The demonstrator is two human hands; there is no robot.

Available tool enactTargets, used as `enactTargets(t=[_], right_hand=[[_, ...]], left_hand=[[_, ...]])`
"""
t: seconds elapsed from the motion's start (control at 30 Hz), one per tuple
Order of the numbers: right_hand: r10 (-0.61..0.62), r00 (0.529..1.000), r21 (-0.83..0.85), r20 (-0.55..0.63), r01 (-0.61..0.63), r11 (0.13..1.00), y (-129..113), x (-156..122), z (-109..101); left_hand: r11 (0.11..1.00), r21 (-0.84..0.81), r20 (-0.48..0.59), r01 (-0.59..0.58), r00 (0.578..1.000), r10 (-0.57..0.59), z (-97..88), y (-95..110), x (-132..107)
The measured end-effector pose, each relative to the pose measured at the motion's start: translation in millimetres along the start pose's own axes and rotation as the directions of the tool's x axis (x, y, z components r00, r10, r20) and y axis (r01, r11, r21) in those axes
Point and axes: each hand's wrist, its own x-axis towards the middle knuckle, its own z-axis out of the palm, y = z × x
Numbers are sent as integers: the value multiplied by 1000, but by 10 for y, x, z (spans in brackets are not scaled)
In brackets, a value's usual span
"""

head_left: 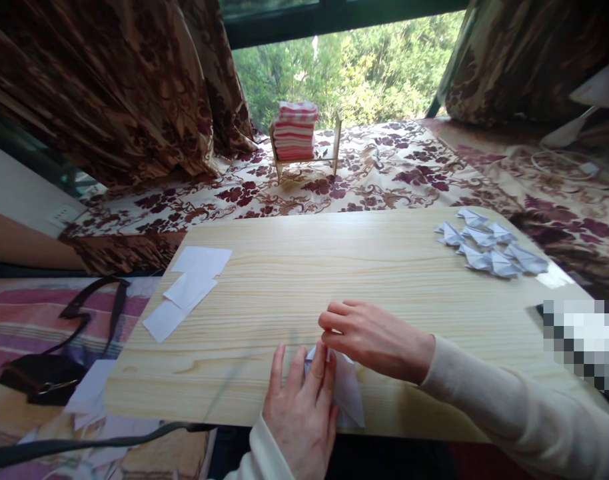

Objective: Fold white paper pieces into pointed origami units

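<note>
A partly folded piece of white paper [348, 393] lies at the near edge of the light wooden table [284, 267]. My left hand [304, 393] rests flat on its left part with fingers spread, covering much of it. At the paper's far tip, my right hand [369, 337] has its thumb and fingers pinched together, close to the left fingertips. The folds under my hands are hidden. Several folded white paper pieces [477, 237] sit grouped at the far right of the table. Loose flat white sheets [184, 290] overlap at the left.
A small wooden rack [336, 150] with folded red-and-white cloths [295, 130] stands on the flowered window ledge. A dark bag [44, 377] and more white paper [92, 393] lie left of the table. A pixelated dark-edged object [584, 340] is at the right edge.
</note>
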Motion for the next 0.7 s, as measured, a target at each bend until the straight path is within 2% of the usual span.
enactTargets(t=[0.37,0.43,0.57,0.7], right_hand=[[-107,993,-1,45,107,994,126,67,37],[-48,999,20,21,47,999,126,0,36],[170,983,123,-68,-160,979,-16,-266,59],[179,979,61,-97,-173,983,-288,-501,148]], left_hand=[[1000,5,7,-14,1000,14,0,-26,7],[1000,8,12,-20,1000,20,-15,-25,8],[1000,15,24,-24,999,24,-26,-22,10],[1000,13,35,-26,999,25,-25,-19,7]])
